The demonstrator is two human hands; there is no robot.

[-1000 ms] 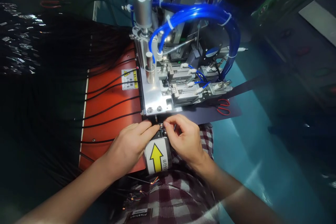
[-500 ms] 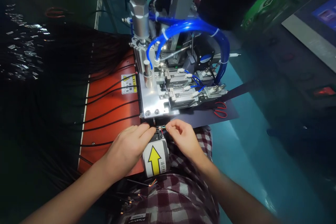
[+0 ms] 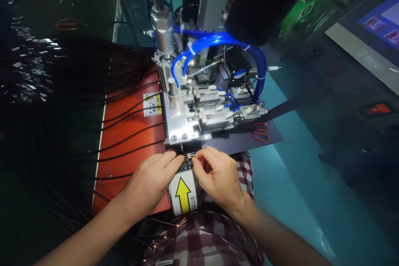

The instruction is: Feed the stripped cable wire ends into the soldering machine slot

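Observation:
My left hand is closed at the front edge of the machine, thumb and fingers pressed together over a cable whose body the hand mostly hides. Thin coloured wires stick out past its fingertips, above a small black guide. From the other side my right hand pinches at these wires with thumb and forefinger. Just below lies a white label with a yellow arrow. Black cables run over the orange plate toward the machine.
Blue air hoses arch above the machine's metal cylinders. Red-handled scissors lie on the dark plate at the right. A bundle of black cables fills the left side. Cable ends with bared wires lie by my lap. A screen stands far right.
My right hand has moved left, closer to my left hand, and its fingertips now cover more of the coloured wires. My left hand stays in place at the guide.

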